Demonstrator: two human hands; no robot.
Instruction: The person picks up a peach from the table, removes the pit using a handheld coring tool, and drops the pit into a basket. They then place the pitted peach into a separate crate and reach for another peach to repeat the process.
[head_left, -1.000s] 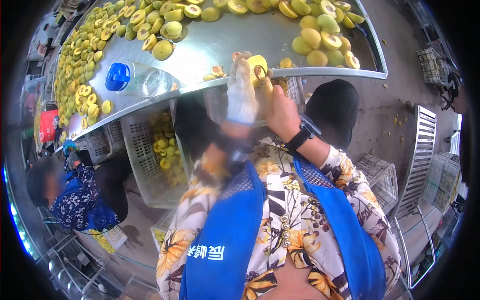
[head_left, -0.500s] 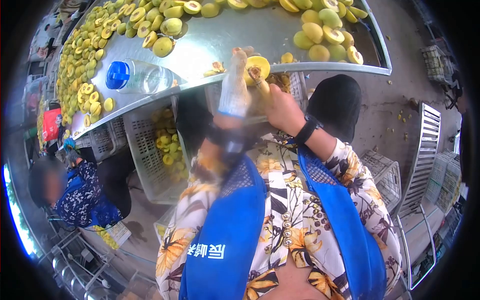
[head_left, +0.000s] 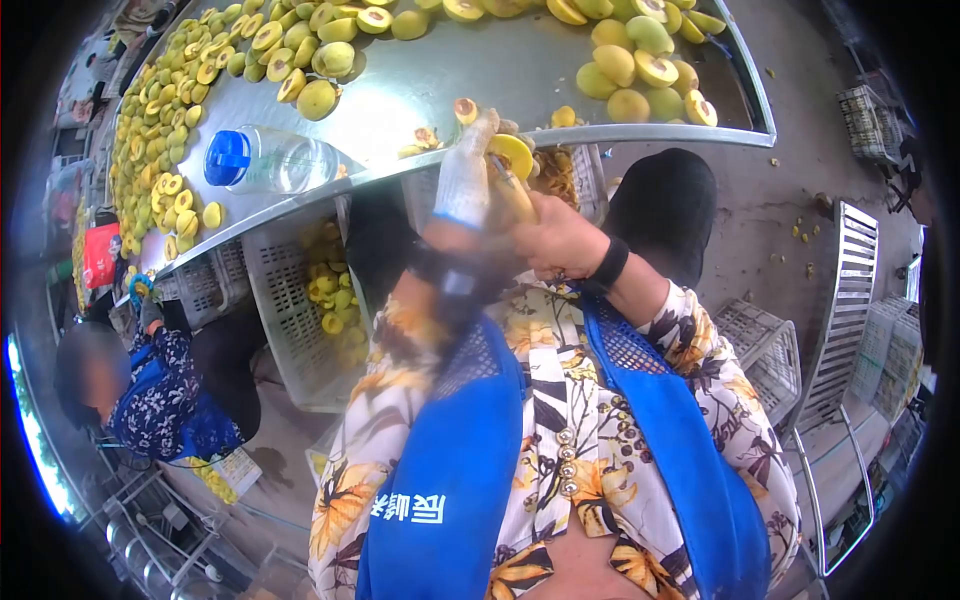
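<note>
My left hand (head_left: 466,180), in a white knit glove, is closed around a yellow peach half (head_left: 512,154) just over the near edge of the metal table. My bare right hand (head_left: 562,238) grips the pale handle of a small pitting tool (head_left: 515,195). Its metal end lies against the peach half's cut face. Beyond the gloved fingertips shows a small yellow piece with a brown middle (head_left: 465,110). Scraps (head_left: 425,138) sit at the table edge left of the glove. Below the hands, brown pits (head_left: 556,175) fill part of a crate.
Many halved peaches (head_left: 160,130) cover the metal table's (head_left: 400,80) left and far sides; another pile (head_left: 650,70) lies right. A blue-capped clear bottle (head_left: 270,160) lies near the front edge. A white crate (head_left: 290,310) with peaches stands below. Another person (head_left: 165,390) sits at left.
My right hand has moved slightly left and down, and the tool's brown clump no longer shows at its tip. A brown-centred piece now appears beyond my left glove.
</note>
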